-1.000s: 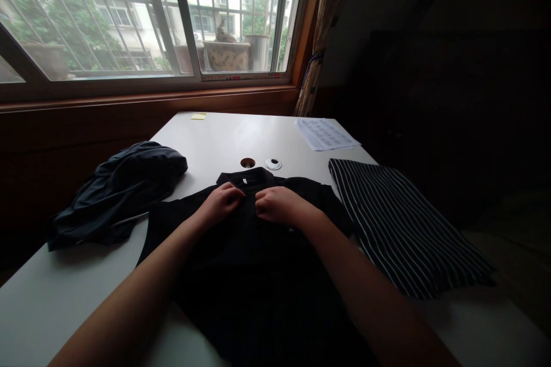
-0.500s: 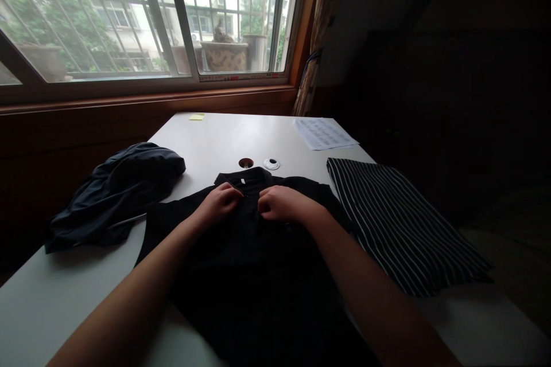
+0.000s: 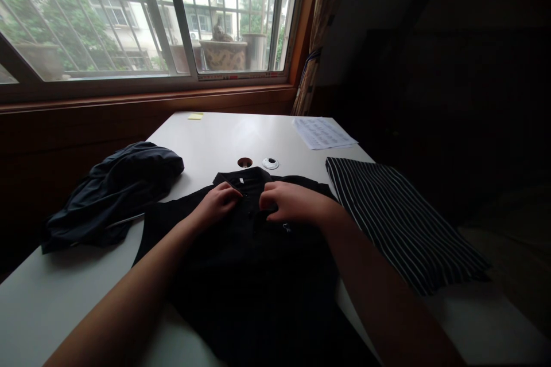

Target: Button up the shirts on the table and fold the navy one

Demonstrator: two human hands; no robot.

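A black collared shirt (image 3: 258, 275) lies spread in front of me, its collar toward the window and a small white label inside the neck. Below the collar, the front placket shows small dark buttons, and a small light logo sits on the chest. My left hand (image 3: 218, 200) is closed on the placket edge just under the collar. Across from it, my right hand (image 3: 284, 200) pinches the other front edge of the shirt, lifting a bit of the cloth. The fingertips of both hands are partly hidden.
The shirt rests on a white table (image 3: 206, 137). A crumpled dark garment (image 3: 120, 189) lies at left, a folded striped cloth (image 3: 396, 212) at right. Farther back are printed papers (image 3: 322, 133), a yellow sticky note (image 3: 195, 116), a cable hole (image 3: 245, 163) and its round cover (image 3: 271, 163).
My right hand has turned and shifted slightly right, pulling the placket edge so that a button and the chest logo show more. My left hand stays nearly in place.
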